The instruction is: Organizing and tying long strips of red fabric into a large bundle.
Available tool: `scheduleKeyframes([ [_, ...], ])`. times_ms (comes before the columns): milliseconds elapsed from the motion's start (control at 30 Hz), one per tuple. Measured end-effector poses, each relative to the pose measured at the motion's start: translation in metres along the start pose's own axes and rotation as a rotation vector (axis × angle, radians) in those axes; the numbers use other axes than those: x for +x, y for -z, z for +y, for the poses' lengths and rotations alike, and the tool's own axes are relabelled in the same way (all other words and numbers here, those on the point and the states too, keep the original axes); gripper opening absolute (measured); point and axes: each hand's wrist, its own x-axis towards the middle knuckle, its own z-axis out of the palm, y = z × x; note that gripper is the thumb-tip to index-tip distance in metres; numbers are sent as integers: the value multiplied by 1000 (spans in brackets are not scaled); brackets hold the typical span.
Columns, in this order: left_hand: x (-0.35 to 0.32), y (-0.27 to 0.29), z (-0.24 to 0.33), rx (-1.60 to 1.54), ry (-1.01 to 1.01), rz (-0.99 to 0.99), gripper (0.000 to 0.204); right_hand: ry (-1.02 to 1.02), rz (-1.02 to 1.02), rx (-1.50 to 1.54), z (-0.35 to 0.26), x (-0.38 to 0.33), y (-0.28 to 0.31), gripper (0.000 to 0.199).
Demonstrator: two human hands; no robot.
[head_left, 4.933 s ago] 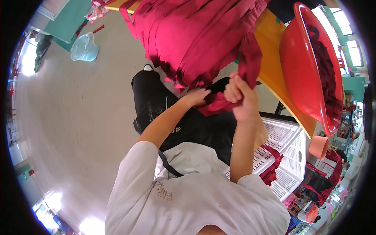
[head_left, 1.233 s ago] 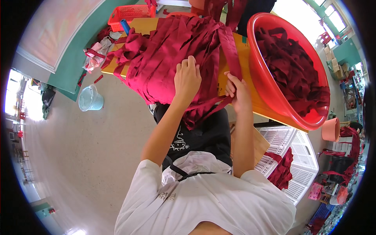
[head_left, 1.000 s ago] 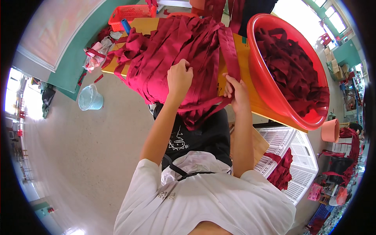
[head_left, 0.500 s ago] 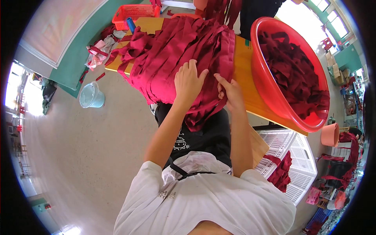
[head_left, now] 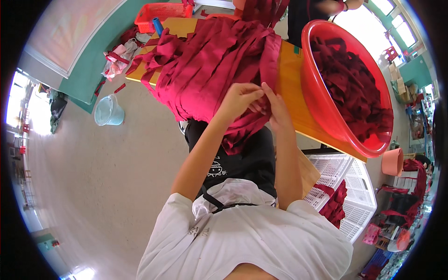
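Note:
A thick pile of dark red fabric strips (head_left: 200,70) lies across the table and hangs over its near edge toward my lap. At the pile's right side my two hands meet, fingertips touching. My left hand (head_left: 240,100) is closed in a pinch; what lies between its fingertips is too small to make out. My right hand (head_left: 278,112) is closed at the near end of a fabric strip (head_left: 269,65) that runs along the pile's right edge. Its curled fingers are partly hidden behind the left hand.
On the wooden table (head_left: 291,100), a large red basin (head_left: 310,88) tilts toward me, full of darker red strips. White plastic crates (head_left: 357,186) stand below right. A pale blue bucket (head_left: 109,112) is on the floor at left. A red basket (head_left: 163,11) sits at the far left.
My left hand has moved right and closed from spread fingers into a pinch against my right hand's fingertips. A person's arm has come into view beyond the basin.

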Motion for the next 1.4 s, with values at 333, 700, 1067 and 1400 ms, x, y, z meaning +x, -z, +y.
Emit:
scheduleKeyframes([
  [333, -4, 18, -18, 1390, -411, 482, 23, 125, 107, 138, -8, -15, 15, 20],
  [700, 0, -2, -7, 150, -175, 57, 24, 57, -169, 66, -1, -2, 20, 22],
  [1067, 1, 7, -31, 1348, -476, 469, 19, 77, -31, 162, -15, -28, 25, 14],
  [1400, -19, -42, -26, 37, -292, 46, 14, -75, -221, 239, -6, -19, 25, 24],
])
